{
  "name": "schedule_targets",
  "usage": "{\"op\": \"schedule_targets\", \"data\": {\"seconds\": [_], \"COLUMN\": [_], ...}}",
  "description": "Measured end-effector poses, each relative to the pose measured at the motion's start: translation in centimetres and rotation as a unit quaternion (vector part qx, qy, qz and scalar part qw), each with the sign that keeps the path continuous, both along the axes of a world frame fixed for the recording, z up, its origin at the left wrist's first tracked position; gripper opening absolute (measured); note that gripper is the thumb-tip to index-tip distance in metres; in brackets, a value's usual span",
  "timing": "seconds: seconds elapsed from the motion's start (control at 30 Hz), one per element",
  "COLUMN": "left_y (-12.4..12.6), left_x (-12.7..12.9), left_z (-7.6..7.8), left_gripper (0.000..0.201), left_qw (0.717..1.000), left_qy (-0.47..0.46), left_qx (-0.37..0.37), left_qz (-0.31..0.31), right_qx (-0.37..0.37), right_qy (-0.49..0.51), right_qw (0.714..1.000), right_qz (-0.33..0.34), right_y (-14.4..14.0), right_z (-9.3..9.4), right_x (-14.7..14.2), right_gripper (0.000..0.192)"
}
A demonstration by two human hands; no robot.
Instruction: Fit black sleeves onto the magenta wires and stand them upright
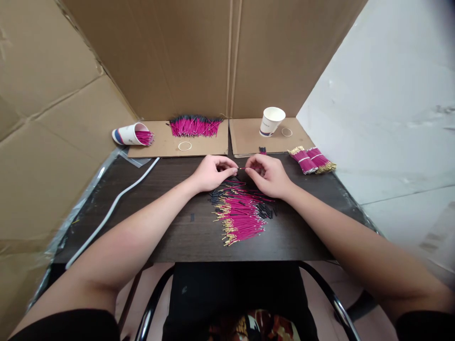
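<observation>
Over the dark table, my left hand (215,173) and my right hand (269,176) face each other, fingertips close together. A thin pink wire (242,168) spans the small gap and runs into the pinched fingers of my right hand. My left thumb and fingers are pressed together at the wire's other end; whatever they hold there is too small to make out. Just below lies a loose pile of pink wires (241,215) with gold-coloured ends at the left and silvery tips at the right. Short black sleeves (265,210) are scattered around and on the pile.
Behind, finished-looking black-ended pink wires (195,126) lie on cardboard (213,146). A paper cup (125,135) with wires lies tipped at left; another cup (272,121) stands at right. Banded wire bundles (312,160) sit at the right edge. A white cable (117,201) crosses the left side.
</observation>
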State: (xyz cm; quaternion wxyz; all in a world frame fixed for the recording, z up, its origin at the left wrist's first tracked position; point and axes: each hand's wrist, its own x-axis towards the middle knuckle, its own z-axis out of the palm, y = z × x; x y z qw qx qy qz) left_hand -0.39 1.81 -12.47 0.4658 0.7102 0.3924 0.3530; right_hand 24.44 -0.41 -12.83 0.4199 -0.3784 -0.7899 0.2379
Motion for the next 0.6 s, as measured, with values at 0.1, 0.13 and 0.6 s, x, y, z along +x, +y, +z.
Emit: {"op": "schedule_targets", "data": {"seconds": [0.1,0.13,0.6], "left_y": [-0.07,-0.08,-0.15], "left_x": [0.02,0.04,0.07], "left_z": [-0.01,-0.02,0.07], "left_gripper": [0.020,0.020,0.018], "left_qw": [1.000,1.000,1.000], "left_qy": [0.008,0.011,0.016], "left_qx": [0.005,0.006,0.002], "left_qz": [0.003,0.005,-0.004], "right_qx": [0.009,0.013,0.009], "right_qy": [0.001,0.000,-0.002], "right_qw": [1.000,1.000,1.000], "right_qz": [0.004,0.005,0.024], "right_y": [-0.03,-0.06,-0.34], "right_z": [0.07,0.12,0.51], "right_x": [0.00,0.00,-0.25], "right_gripper": [0.007,0.007,0.006]}}
